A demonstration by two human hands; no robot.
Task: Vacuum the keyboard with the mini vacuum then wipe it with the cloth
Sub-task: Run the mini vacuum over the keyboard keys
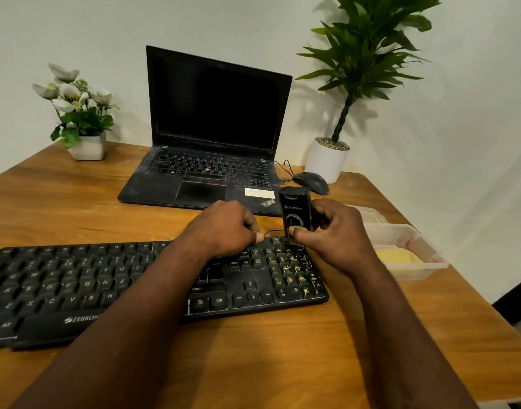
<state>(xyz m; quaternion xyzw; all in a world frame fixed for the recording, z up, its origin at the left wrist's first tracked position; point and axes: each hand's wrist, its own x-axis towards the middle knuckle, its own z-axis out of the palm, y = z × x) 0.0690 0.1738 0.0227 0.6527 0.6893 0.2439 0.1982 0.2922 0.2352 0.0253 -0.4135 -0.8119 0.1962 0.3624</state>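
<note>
My right hand grips the mini vacuum, with the thumb pressed on its lower front and the fingers wrapped round its right side. The vacuum stands nearly upright, its lower end down at the far right corner of the keyboard, over the number pad, where yellowish specks lie among the keys.

My left hand rests on the far edge of the keyboard just left of the vacuum, fingers curled under. A thin black cable runs from beside its thumb toward the vacuum. I cannot tell whether I am pinching it.

The keyboard lies across the near part of the wooden worktop, reaching from the left edge of view to the middle. To its right, near the worktop's right edge, a clear plastic tub holds the yellow cloth.

Farther back an open laptop with a dark screen faces me, and a black mouse sits just right of it. A white pot of pale flowers stands at the far left and a tall green plant in a white pot at the far right.
</note>
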